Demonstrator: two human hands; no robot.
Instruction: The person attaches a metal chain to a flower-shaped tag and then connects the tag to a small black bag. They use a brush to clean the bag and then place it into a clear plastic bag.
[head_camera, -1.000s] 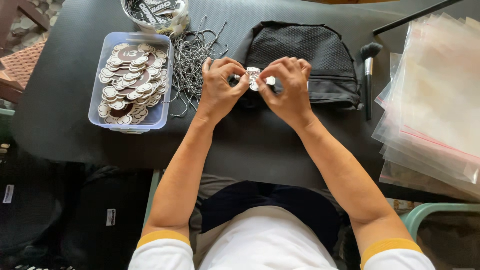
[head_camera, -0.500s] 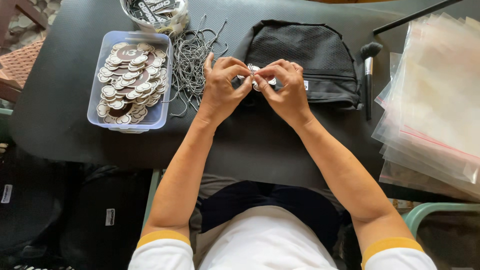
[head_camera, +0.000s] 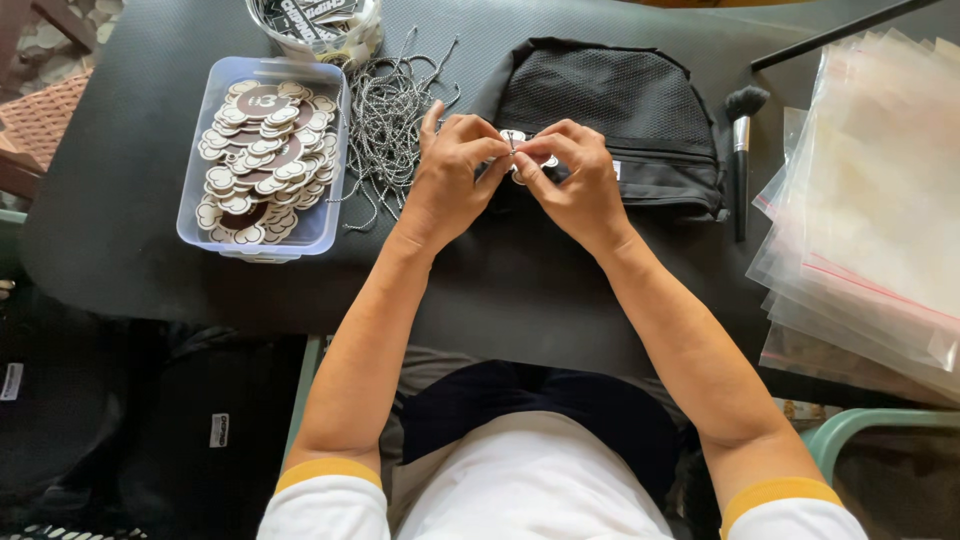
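A small white tag (head_camera: 517, 140) is pinched between the fingers of the left hand (head_camera: 455, 170) and the right hand (head_camera: 570, 175), held over the near edge of the black pouch (head_camera: 610, 120) at 12 o'clock, seemingly so that it can be worked at close range. A tub (head_camera: 195, 215) of more tags is kept at 10 o'clock and a heap of ball chains (head_camera: 390, 120) at 11 o'clock, within easy reach on the counter (head_camera: 120, 180), while clear bags (head_camera: 880, 200) are stacked at 3 o'clock beside a brush (head_camera: 742, 150)
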